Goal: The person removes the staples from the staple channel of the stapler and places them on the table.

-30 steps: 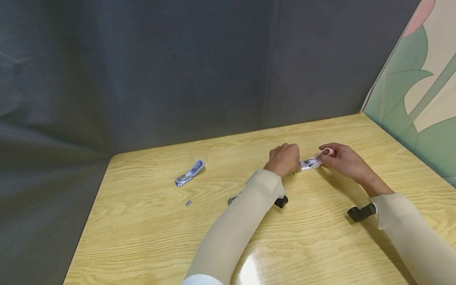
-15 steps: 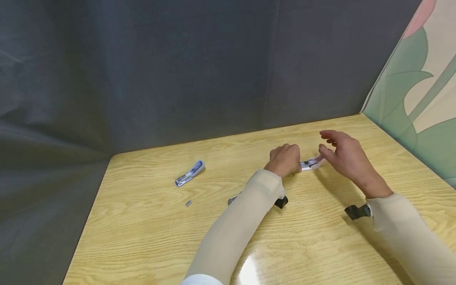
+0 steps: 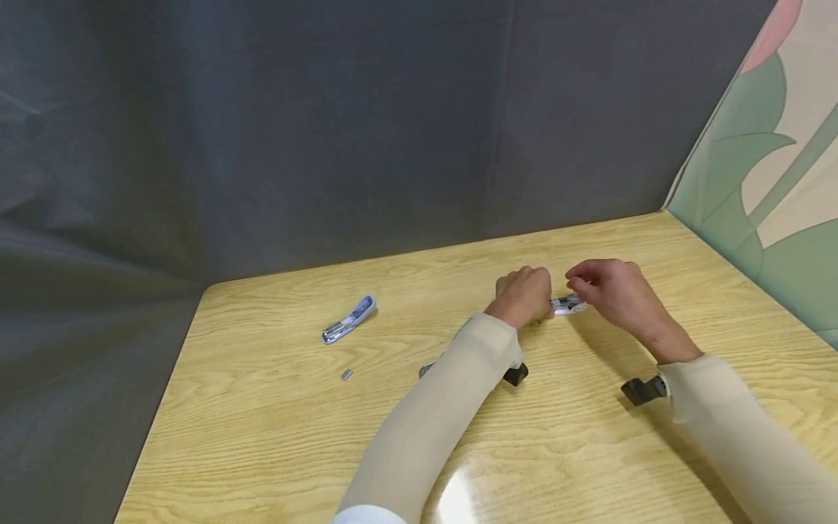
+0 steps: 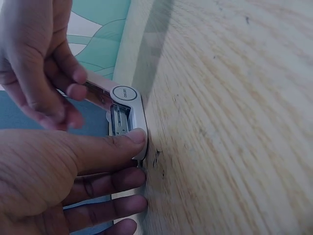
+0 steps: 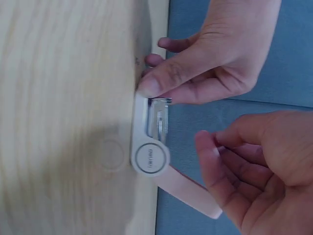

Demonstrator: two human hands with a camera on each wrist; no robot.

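A small white and pink stapler (image 3: 568, 306) lies swung apart on the wooden table (image 3: 275, 437). My left hand (image 3: 524, 291) holds its white base (image 4: 139, 122) down, with the thumb (image 4: 127, 139) on top and the fingers (image 4: 122, 178) curled beneath. My right hand (image 3: 583, 280) hovers over the hinge end, its curled fingertips (image 4: 73, 90) pinching the raised pink top arm (image 5: 186, 191). The metal staple channel (image 5: 159, 120) shows between the two halves. The round hinge cap (image 5: 150, 157) faces the right wrist camera.
A blue stapler (image 3: 349, 319) lies at the far left of the table, with a small strip of staples (image 3: 346, 374) in front of it. A grey cloth backdrop (image 3: 327, 131) stands behind the table. A leaf-patterned panel (image 3: 772, 167) stands on the right.
The right hand let go of the pink arm and lifted with spread fingers. It has now come back down and left, over the stapler, fingers curled on the arm. The left hand stayed put.
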